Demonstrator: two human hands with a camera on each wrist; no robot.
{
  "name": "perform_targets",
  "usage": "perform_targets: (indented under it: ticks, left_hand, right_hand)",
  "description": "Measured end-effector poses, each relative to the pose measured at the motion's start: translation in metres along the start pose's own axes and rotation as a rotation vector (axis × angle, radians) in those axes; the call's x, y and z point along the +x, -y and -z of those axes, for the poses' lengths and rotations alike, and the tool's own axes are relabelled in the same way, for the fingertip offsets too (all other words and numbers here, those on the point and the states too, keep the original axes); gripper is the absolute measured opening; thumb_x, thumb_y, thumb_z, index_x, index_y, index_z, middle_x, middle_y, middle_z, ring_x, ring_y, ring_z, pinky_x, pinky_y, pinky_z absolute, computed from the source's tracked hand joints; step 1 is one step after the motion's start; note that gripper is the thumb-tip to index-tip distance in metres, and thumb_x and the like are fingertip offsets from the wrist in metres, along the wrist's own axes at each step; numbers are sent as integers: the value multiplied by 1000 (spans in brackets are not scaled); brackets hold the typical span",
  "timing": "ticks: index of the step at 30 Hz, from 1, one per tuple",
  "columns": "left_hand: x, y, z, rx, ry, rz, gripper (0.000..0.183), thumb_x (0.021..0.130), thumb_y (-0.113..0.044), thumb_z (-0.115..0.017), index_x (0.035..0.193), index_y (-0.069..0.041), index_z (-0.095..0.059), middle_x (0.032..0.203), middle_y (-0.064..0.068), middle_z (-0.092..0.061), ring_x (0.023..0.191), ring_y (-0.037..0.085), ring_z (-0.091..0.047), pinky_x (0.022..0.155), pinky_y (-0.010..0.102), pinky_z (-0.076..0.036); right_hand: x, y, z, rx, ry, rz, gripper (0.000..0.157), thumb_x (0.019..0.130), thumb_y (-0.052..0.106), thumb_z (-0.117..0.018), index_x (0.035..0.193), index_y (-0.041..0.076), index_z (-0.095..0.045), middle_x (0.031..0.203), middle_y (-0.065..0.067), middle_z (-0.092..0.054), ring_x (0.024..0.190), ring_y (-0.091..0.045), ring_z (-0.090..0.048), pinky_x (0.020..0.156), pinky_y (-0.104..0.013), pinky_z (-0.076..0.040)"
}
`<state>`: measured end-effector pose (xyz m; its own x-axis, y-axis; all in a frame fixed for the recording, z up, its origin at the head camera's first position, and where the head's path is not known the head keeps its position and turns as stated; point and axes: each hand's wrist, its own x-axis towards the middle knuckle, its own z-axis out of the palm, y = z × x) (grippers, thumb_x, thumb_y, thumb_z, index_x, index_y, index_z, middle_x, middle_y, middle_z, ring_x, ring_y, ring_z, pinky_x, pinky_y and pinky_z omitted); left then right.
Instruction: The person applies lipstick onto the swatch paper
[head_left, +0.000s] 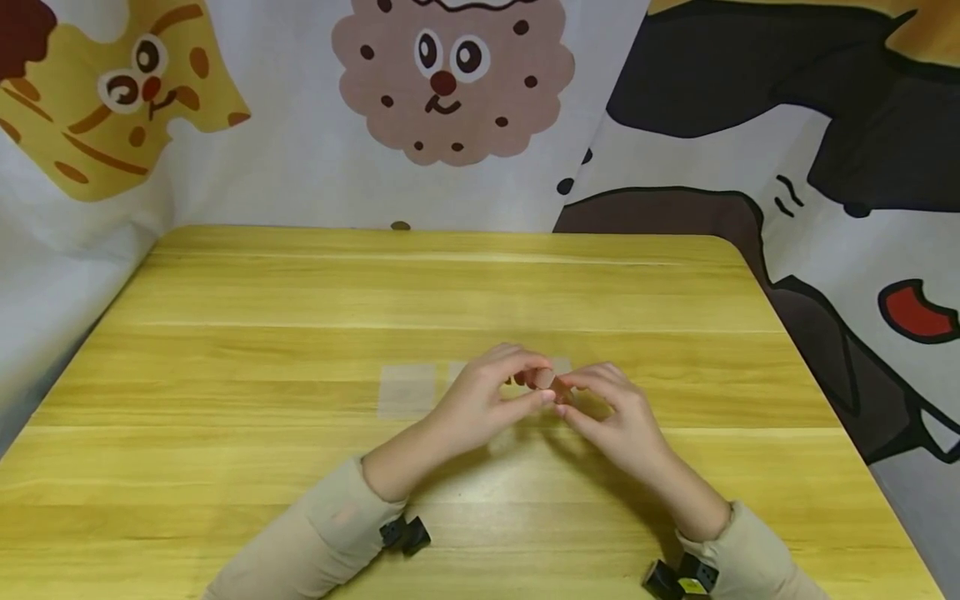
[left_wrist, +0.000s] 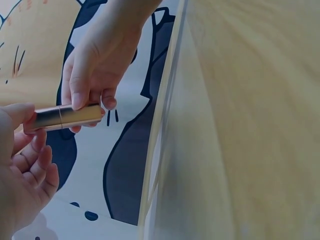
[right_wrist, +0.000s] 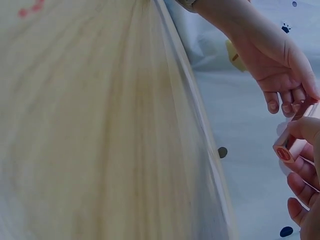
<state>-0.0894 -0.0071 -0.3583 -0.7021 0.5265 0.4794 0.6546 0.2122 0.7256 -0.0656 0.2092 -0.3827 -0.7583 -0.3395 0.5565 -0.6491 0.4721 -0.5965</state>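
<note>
A shiny rose-gold lipstick tube is held between both hands above the table. My left hand pinches one end between thumb and fingers. The other end is pinched by my right hand. Seen in the left wrist view, the lipstick lies nearly level, with a thin seam around its middle and the two halves together. Its squarish end, with a round red label, faces out beside the right hand's fingers in the right wrist view, where the lipstick is partly covered by that hand.
A wood-grain table extends around the hands. Pale translucent squares lie on it; one square shows left of the hands, others are partly behind them. A cartoon-printed cloth hangs behind the table. Small black cameras sit at both wrists.
</note>
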Motion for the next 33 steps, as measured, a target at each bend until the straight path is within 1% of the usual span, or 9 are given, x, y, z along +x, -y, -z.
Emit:
perform_targets:
  ticks: [6, 14, 18, 25, 33]
  left_hand:
    - [-1, 0, 2, 11, -2, 12, 27, 88, -18, -70, 111, -3, -66, 96, -3, -63, 86, 8, -53, 75, 25, -50]
    - [0, -1, 4, 20, 16, 3, 28, 89, -18, -69, 111, -2, -65, 97, -2, -63, 86, 7, -53, 75, 23, -49]
    - [0, -2, 5, 26, 32, 2, 27, 90, -18, -68, 112, -2, -65, 97, -2, -62, 85, 7, -53, 75, 23, -49]
    - [0, -3, 7, 42, 56, 16, 27, 92, -21, -65, 112, -3, -64, 97, -4, -61, 85, 7, -52, 75, 23, -48]
    - [1, -5, 9, 51, 55, 10, 26, 91, -22, -66, 110, -3, -65, 98, -3, -63, 84, 9, -54, 74, 24, -49]
  right_hand:
    - [-1, -2, 0, 9, -3, 10, 41, 65, -8, -82, 103, 6, -71, 100, -4, -68, 93, -21, -57, 87, -19, -42]
    - [-1, -2, 1, 15, 9, 22, 41, 66, -7, -81, 104, 5, -71, 101, -5, -68, 94, -20, -57, 87, -21, -43]
    - [-1, -1, 2, 16, 11, 27, 40, 68, -6, -81, 105, 5, -70, 101, -4, -68, 94, -20, -57, 86, -21, -43]
    - [-1, 0, 5, 22, 43, 9, 35, 74, -2, -78, 106, 7, -70, 102, -1, -67, 95, -17, -57, 84, -25, -46]
    - [-1, -2, 5, 26, 48, 16, 33, 74, -1, -78, 106, 7, -70, 101, -1, -67, 93, -17, -56, 83, -26, -46]
